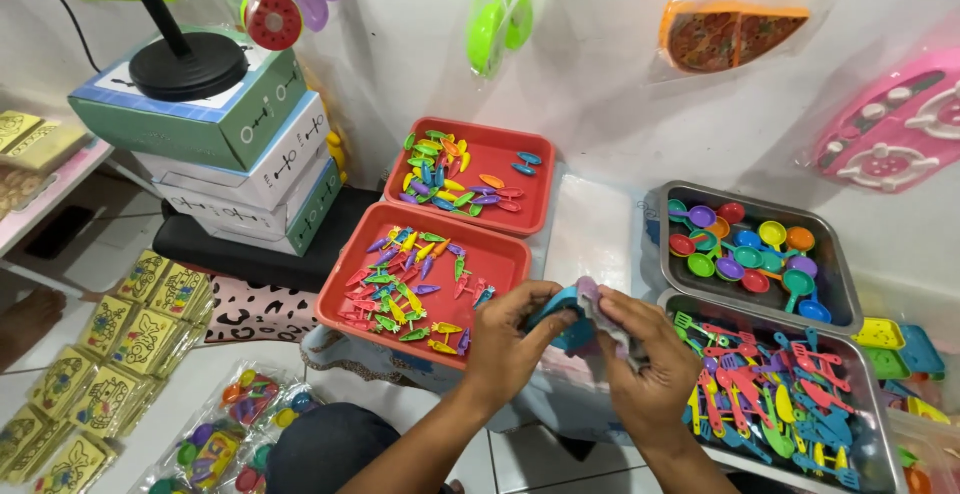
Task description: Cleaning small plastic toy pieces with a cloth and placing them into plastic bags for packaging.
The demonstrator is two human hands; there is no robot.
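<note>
Head view, looking down on two bare hands at work among trays of small plastic toys. The left hand point(515, 339) is closed on a small blue plastic piece point(572, 316), its fingers curled over the near edge. The right hand point(640, 359) meets it from the opposite side, its thumb and fingers pinched on a clear plastic bag point(607, 322) and on the lilac end of the same bundle; the two hands touch at the fingertips, and the blue piece lies between them.

Just left of the left hand stands a red tray point(352, 272) scattered with small multicoloured carrot-shaped pieces point(405, 289); beyond it, farther from the hands, lies a second red tray point(535, 189) with similar pieces. Just right of the right hand, a metal tray point(868, 394) holds red, blue, green and yellow toy spatulas point(760, 384). Beyond that, a second metal tray point(838, 274) holds small coloured toy pans point(748, 254). Well to the left of the hands, stacked cardboard boxes point(250, 154) carry a black stand base point(187, 64). Below left, near the left forearm, packets of bagged toys point(235, 424) and yellow printed cards point(130, 334) lie on the floor.
</note>
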